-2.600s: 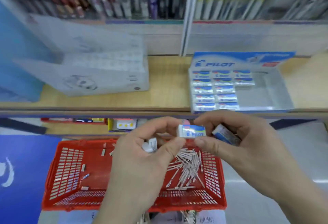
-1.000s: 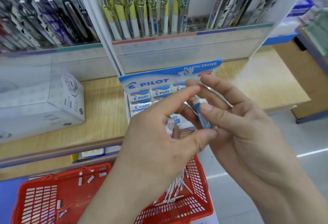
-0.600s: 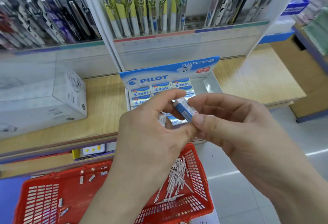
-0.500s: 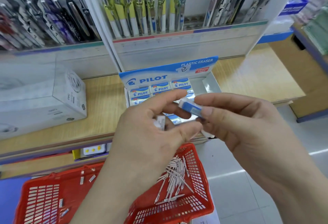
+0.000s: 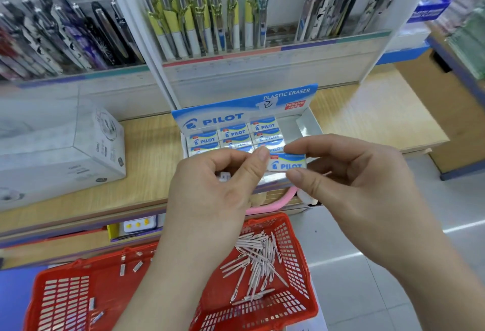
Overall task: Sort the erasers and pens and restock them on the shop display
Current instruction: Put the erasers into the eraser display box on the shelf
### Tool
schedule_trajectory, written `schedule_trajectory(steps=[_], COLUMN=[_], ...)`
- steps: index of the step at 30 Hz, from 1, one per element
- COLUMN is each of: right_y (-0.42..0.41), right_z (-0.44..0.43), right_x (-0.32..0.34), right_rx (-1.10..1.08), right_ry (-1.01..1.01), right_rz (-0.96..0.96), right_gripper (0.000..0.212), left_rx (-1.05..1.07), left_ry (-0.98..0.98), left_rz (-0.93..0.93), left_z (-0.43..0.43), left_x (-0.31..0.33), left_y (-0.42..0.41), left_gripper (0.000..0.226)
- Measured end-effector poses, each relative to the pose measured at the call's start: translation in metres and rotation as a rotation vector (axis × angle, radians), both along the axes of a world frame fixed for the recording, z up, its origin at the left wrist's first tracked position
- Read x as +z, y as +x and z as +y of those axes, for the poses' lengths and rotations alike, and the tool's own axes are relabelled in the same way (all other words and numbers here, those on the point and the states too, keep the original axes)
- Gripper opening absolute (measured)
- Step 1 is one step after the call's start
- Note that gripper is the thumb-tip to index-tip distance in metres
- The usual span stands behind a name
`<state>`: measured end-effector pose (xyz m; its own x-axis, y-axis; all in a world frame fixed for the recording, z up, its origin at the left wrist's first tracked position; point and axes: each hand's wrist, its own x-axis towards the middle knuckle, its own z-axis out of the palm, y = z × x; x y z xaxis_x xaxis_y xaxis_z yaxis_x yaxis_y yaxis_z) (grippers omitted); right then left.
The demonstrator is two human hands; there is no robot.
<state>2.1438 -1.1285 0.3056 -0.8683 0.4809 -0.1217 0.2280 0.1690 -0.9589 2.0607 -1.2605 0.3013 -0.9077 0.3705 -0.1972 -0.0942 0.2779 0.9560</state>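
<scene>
A white and blue Pilot eraser [image 5: 287, 162] is pinched flat, label up, between my right hand [image 5: 349, 186] and the thumb of my left hand [image 5: 217, 186]. My left hand also curls around a small white eraser [image 5: 225, 176] in its palm. Both hands hover just in front of the Pilot eraser display box [image 5: 305, 123] on the wooden shelf; its left columns hold rows of erasers [image 5: 233, 132] and its right side shows bare card. Below, a red basket [image 5: 301, 301] holds several pale pens [image 5: 256, 257] and a few loose small erasers [image 5: 122, 269].
Pen racks [image 5: 207, 21] stand upright behind the display box. A grey-white carton [image 5: 63, 147] sits on the wooden shelf [image 5: 147, 152] to the left. A pink item [image 5: 273, 204] hangs at the shelf edge under my hands. Grey floor lies to the right.
The eraser has been turned from edge-on to flat with its label facing up, and my hands have drawn slightly apart along it. The view has tilted a little.
</scene>
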Motion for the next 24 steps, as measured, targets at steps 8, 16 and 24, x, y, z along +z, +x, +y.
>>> schedule_trajectory(steps=[8,16,24], right_y=[-0.023,-0.036,-0.045], right_z=[0.015,0.008,0.003], right_x=[-0.01,-0.007,-0.005], right_rx=[0.074,0.079,0.074], right_ry=[0.523,0.652,0.722], right_rz=[-0.216,-0.355,-0.407], right_gripper=[0.019,0.017,0.026], left_rx=[0.109,0.126,0.129], left_ry=[-0.444,-0.413,-0.435], left_rz=[0.379,0.316,0.31], left_z=[-0.034,-0.039,-0.037], left_x=[-0.026,-0.036,-0.033], left_y=[-0.028,-0.034,-0.035], left_gripper=[0.011,0.021,0.026])
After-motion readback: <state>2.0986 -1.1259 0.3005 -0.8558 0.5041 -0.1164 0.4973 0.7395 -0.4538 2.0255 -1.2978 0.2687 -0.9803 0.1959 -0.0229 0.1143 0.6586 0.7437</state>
